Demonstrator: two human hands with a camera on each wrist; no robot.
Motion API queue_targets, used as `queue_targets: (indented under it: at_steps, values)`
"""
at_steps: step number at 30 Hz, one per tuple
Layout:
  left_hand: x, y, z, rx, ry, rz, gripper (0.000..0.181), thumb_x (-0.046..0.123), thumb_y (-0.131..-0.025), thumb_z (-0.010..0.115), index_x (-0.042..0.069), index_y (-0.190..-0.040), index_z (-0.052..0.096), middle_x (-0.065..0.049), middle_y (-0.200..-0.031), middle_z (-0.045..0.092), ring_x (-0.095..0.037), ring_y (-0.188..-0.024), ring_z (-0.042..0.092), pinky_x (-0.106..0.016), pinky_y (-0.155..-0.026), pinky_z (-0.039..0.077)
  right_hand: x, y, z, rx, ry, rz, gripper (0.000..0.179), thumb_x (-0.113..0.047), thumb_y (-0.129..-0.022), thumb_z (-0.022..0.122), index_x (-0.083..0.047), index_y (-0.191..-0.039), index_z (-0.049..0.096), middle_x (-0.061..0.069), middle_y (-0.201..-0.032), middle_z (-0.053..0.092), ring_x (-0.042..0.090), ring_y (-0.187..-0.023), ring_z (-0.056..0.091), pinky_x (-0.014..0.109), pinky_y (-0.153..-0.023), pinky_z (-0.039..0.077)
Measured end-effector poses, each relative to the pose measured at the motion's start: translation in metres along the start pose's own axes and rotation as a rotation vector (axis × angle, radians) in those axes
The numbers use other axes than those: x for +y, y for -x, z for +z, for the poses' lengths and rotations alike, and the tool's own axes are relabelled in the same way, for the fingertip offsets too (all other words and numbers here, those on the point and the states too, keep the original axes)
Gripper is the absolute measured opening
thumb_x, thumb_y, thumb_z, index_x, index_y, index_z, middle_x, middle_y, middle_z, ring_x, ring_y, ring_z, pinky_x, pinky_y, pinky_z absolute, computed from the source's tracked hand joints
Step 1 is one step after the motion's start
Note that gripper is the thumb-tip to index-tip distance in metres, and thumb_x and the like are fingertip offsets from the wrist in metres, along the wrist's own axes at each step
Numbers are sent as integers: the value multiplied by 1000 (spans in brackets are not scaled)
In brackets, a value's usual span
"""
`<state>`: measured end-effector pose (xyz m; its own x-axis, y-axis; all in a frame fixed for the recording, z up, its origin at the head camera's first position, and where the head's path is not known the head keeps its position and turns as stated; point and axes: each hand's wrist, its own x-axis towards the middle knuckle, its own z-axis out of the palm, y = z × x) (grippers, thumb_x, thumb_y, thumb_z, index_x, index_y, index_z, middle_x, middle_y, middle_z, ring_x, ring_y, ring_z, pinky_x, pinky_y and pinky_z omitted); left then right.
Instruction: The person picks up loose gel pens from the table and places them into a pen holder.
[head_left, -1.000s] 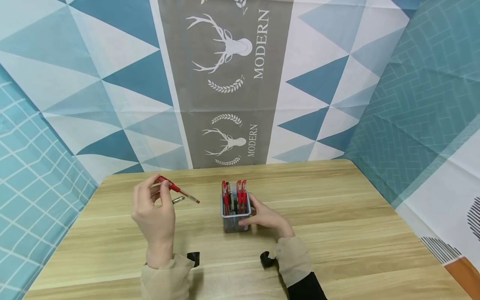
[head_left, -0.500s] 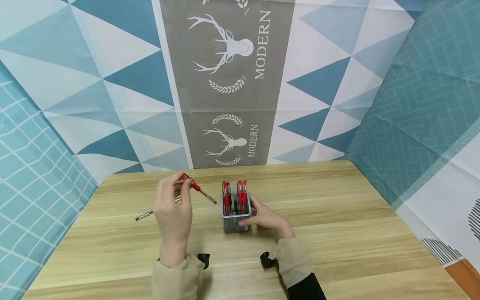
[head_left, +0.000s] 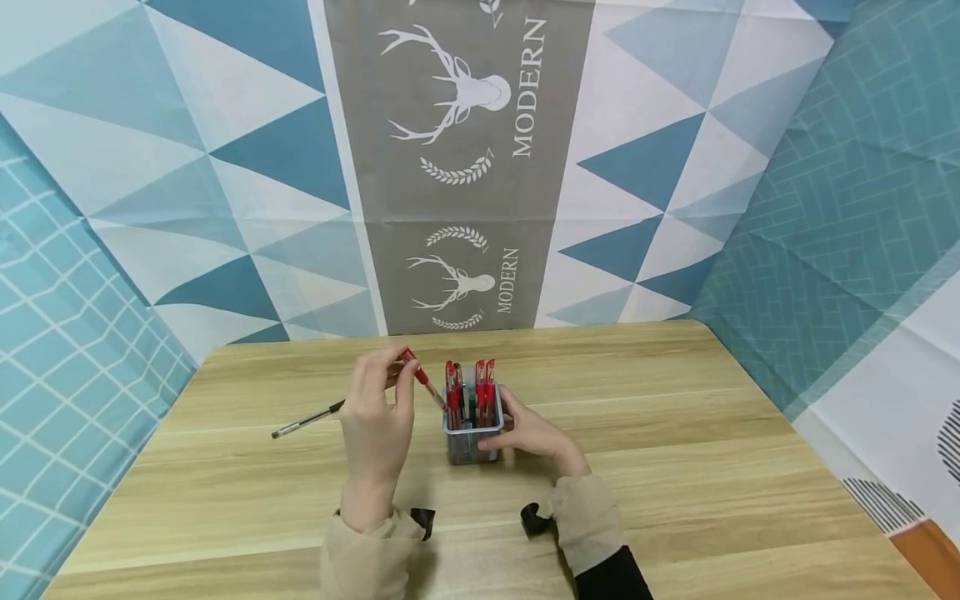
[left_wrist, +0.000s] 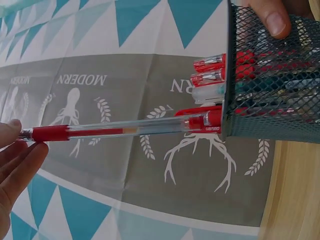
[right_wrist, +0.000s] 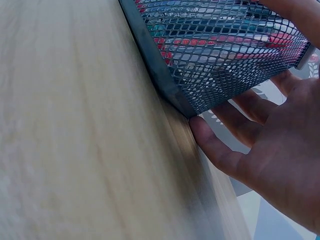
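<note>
My left hand (head_left: 377, 421) pinches a red gel pen (left_wrist: 100, 131) by one end, thumb against fingertips. The pen slants down to the right, and its far end is at the left rim of a dark mesh pen holder (head_left: 471, 448). Whether that end touches the rim I cannot tell. Several red pens (head_left: 485, 396) and some darker ones stand upright in the holder. From the right side, my right hand (head_left: 534, 433) grips the holder, fingers around its walls. In the right wrist view, the fingers of this hand (right_wrist: 280, 135) lie along the mesh near the base.
A clear pen with a dark end (head_left: 306, 421) lies on the wooden table (head_left: 675, 467) left of the holder, partly behind my left hand. A patterned cloth wall (head_left: 465, 275) rises at the table's back edge. Black straps (head_left: 534, 520) stick out near both cuffs.
My left hand has moved right with the red pen, bringing its lower end to the holder's rim. More of the pen on the table now shows. My right hand keeps its hold.
</note>
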<state>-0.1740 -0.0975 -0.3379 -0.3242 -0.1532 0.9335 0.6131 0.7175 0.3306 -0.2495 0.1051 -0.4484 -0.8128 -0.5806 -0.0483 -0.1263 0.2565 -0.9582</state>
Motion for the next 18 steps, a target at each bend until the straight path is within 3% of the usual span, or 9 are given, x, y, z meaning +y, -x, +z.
queue_targets:
  at_steps: [9, 14, 18]
  values:
    - [2, 5, 10, -54, -5, 48, 24, -2, -75, 69, -1, -99, 62, -10, -86, 62, -19, -72, 63, -25, -62, 53, -4, 1, -1, -12, -1, 19, 98, -15, -74, 75, -21, -146, 8, 11, -142, 34, 29, -130, 33, 47, -108, 23]
    - [1, 8, 16, -98, -56, 75, 22, 5, -76, 71, 0, -96, 64, -10, -85, 64, -20, -72, 63, -29, -63, 52, -22, 8, 0, -24, -14, 18, 97, -12, -75, 73, -14, -146, 8, 14, -141, 35, 31, -128, 35, 47, -107, 26]
    - [0, 11, 18, -149, -82, 59, 23, 7, -75, 72, 1, -95, 64, -9, -84, 66, -22, -74, 62, -32, -68, 52, -29, 12, 1, -31, -13, 13, 93, -12, -76, 73, -14, -146, 10, 13, -140, 36, 30, -127, 36, 45, -106, 29]
